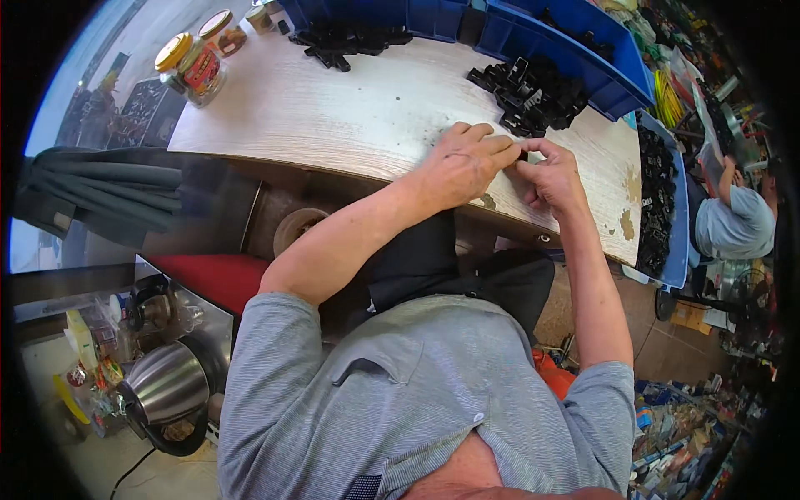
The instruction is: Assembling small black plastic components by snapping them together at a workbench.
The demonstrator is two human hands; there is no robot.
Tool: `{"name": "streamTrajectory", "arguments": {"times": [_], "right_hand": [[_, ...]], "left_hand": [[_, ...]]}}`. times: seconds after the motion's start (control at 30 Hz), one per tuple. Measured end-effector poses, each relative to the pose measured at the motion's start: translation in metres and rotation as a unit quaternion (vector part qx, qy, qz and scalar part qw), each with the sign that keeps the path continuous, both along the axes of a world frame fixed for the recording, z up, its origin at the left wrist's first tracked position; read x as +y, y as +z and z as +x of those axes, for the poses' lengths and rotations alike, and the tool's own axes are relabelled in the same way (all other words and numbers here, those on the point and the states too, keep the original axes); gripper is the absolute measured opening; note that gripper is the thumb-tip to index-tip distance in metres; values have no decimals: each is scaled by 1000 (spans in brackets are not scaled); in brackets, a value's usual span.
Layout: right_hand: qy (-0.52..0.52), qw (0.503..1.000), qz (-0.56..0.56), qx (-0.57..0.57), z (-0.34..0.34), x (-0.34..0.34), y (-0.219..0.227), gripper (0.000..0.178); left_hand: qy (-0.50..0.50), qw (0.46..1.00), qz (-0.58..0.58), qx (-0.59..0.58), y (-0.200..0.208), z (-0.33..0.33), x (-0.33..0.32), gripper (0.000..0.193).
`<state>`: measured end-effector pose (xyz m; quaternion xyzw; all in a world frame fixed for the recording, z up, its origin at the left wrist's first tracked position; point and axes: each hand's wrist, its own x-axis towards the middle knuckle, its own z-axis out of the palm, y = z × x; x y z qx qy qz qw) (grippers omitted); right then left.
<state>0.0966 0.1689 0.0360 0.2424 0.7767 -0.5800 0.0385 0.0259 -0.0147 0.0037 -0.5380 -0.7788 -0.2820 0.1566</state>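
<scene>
Right hand (552, 177) pinches a small black part (522, 155) above right of centre; left hand (467, 165) curls against it, hold indeterminable. Work appears mid-piece. Black heaps remain upper right (537, 98) and upper centre (348, 43); which is finished cannot be told.

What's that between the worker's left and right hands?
In the head view, a small black part sits between the left hand and right hand.

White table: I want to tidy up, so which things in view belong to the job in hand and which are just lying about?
Apparently in the job:
small black part between left hand and right hand
heap of black parts
blue bin

Apparently just lying about:
yellow-lidded jar
steel kettle
</scene>
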Motion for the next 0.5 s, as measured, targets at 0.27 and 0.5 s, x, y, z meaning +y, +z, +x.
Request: {"name": "streamTrajectory", "arguments": {"times": [0.27, 0.5], "right_hand": [[-21, 999, -29, 17, 11, 7, -1, 23], [-201, 969, -121, 83, 31, 66, 6, 26]], "left_hand": [[100, 971, 213, 45, 0, -27, -17, 13], [488, 871, -5, 59, -12, -140, -120, 28]]}}
